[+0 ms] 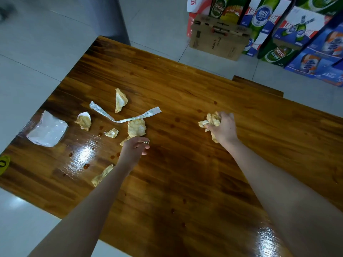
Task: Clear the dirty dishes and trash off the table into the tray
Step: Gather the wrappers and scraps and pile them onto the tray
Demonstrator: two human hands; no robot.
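Head view: the right hand point(223, 127) grips a wad of soiled napkins point(212, 120). The left hand point(134, 149) is curled beside a flat napkin point(136, 127); whether it holds anything cannot be told. A paper strip point(124, 115), a plastic wrapper point(47, 129) and other scraps lie uncollected on the surface point(185, 93). No tray is visible.

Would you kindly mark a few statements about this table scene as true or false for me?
1. The right hand grips a wad of stained napkins. True.
2. A tray stands on the table beside the trash. False: no tray is in view.
3. A long paper strip lies flat on the table, in no hand. True.
4. The left hand holds the clear plastic wrapper. False: the wrapper lies near the table's left edge, apart from that hand.
5. The tabletop is spotless. False: reddish drops dot it near the left hand.
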